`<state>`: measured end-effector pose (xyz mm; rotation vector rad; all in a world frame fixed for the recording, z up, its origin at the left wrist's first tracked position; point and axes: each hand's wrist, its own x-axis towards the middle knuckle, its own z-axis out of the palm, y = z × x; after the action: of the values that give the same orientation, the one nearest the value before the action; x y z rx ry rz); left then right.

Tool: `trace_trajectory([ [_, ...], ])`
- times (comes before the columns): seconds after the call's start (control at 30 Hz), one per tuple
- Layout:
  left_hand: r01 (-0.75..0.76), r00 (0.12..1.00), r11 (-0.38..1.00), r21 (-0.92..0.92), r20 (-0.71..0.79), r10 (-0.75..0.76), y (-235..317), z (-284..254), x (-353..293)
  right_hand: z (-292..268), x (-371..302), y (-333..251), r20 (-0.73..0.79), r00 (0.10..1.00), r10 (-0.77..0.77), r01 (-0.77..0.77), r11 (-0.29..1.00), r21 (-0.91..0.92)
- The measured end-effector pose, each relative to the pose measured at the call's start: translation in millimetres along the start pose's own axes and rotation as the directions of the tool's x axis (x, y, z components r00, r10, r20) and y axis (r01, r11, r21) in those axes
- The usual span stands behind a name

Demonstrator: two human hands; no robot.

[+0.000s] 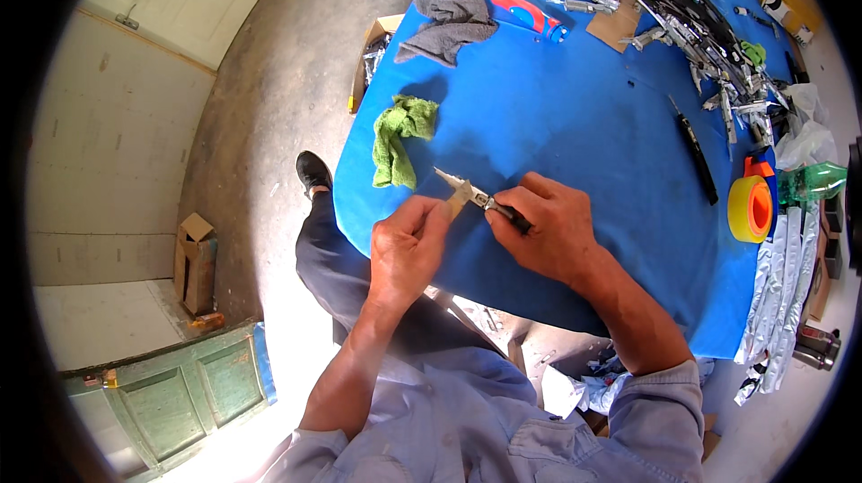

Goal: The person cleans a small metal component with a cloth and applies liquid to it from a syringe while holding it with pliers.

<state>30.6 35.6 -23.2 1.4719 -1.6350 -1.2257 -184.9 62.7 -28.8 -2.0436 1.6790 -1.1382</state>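
Over the near edge of the blue-covered table (pixel 539 106), both my hands work on one small object. My right hand (pixel 552 223) is closed around the black end of a slim, pointed metal piece (pixel 480 198); its thin tip points up and left. My left hand (pixel 411 241) is closed, with thumb and forefinger pinching a small tan strip (pixel 460 198) that lies against the metal piece near its tip. The fingers partly hide the strip, and I cannot tell its material. A crumpled green cloth (pixel 395 142) lies just beyond my left hand.
A grey cloth (pixel 449 27) and a red-and-blue tool (pixel 528 13) lie farther back. Metal and black pieces (pixel 682 34) are heaped at far right. A black pen-like tool (pixel 694 149), yellow tape roll (pixel 751 209) and green bottle (pixel 813 182) are at right. Left stands a cardboard box (pixel 194 263).
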Motion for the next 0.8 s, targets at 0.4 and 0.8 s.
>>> trace_trajectory([
  [0.4,-0.025,0.996,0.999,-0.042,-0.082,0.021,-6.4,6.9,0.1,0.5,-1.2,1.1,0.002,1.000,-0.006,0.006,1.000,0.006],
  [0.8,0.010,0.997,1.000,-0.018,-0.081,-0.012,9.9,12.9,-16.1,-18.5,-0.9,6.3,0.198,0.979,0.054,-0.045,0.998,-0.047],
])
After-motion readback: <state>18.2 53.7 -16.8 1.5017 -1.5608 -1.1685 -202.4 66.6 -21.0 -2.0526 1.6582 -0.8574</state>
